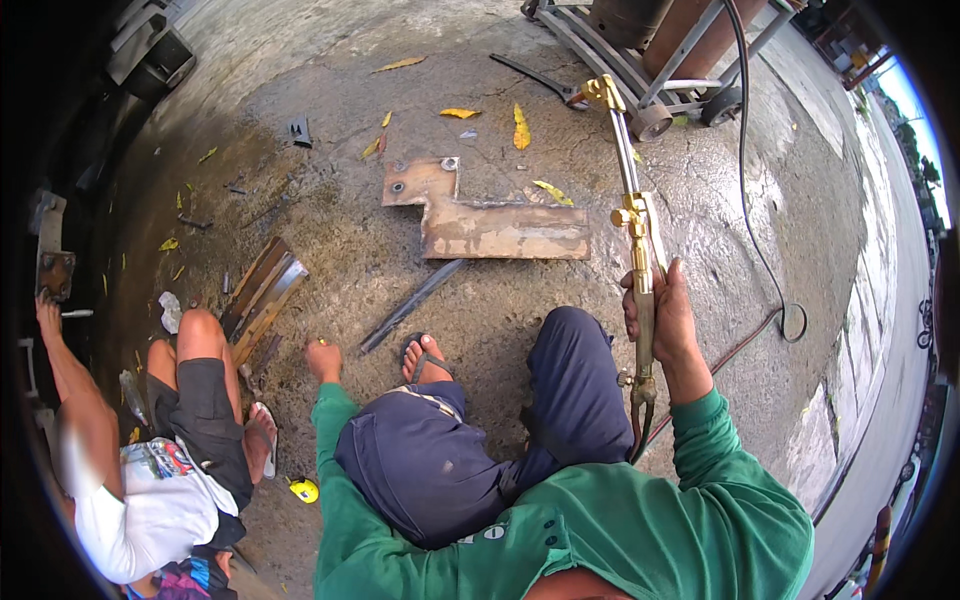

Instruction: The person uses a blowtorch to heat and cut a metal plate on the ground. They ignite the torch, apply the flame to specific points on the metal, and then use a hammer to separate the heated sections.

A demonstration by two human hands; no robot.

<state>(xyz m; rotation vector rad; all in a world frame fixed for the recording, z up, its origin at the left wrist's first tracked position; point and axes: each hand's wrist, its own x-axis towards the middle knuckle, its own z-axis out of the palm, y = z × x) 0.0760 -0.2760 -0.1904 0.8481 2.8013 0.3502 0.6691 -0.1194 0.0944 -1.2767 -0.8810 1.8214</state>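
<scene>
My right hand (672,318) is wrapped round the handle of a brass cutting torch (643,240). The torch stands nearly upright in the picture, its angled head at the far end and its hoses leaving the near end. By my left knee, my left hand (323,362) is closed; a small yellow bit shows at it, too small to name. Ahead of me lies a rusty, L-shaped steel plate (505,230) with holes at its narrow end. A dark metal bar (412,306) reaches from under the plate's near edge toward my foot.
To the left squats another person in a white shirt (165,500), one hand at a metal bracket (55,275). Angled steel pieces (262,300) and a yellow tape measure (303,490) lie between us. A wheeled cylinder cart (640,85) stands far right, near a trailing hose (745,150).
</scene>
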